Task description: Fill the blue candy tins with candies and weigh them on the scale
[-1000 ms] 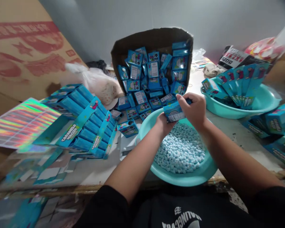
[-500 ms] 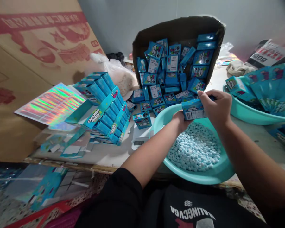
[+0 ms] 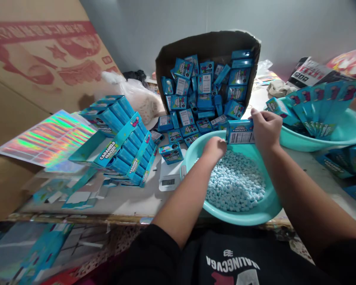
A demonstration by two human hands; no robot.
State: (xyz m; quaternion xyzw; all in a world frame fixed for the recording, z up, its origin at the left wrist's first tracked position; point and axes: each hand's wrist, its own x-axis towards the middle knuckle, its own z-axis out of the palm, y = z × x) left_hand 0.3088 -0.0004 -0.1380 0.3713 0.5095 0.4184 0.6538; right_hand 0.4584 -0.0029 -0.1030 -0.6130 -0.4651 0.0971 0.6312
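Observation:
My right hand (image 3: 267, 128) grips a small blue candy box (image 3: 241, 132) by its right end, holding it upright over the far rim of a turquoise basin (image 3: 246, 219). Pale blue candies (image 3: 235, 184) fill the bottom of that basin. Just left of the box and a little lower, my left hand (image 3: 215, 149) is closed, knuckles up, above the candies. Whatever its fingers hold is hidden. Beside the basin, another blue candy box (image 3: 170, 152) stands on a white digital scale (image 3: 167, 182).
An open carton (image 3: 207, 41) spills many blue boxes behind the basin. Display trays (image 3: 118, 146) of boxes stand left, near a shiny holographic sheet (image 3: 47, 138). At right, a second turquoise basin (image 3: 348, 134) holds flat blue cartons (image 3: 323, 107). A big cardboard box (image 3: 44, 79) rises at far left.
My left hand has come off the candy box and moved left and slightly down, now closed. My right hand still holds the box. The whole view has shifted a little.

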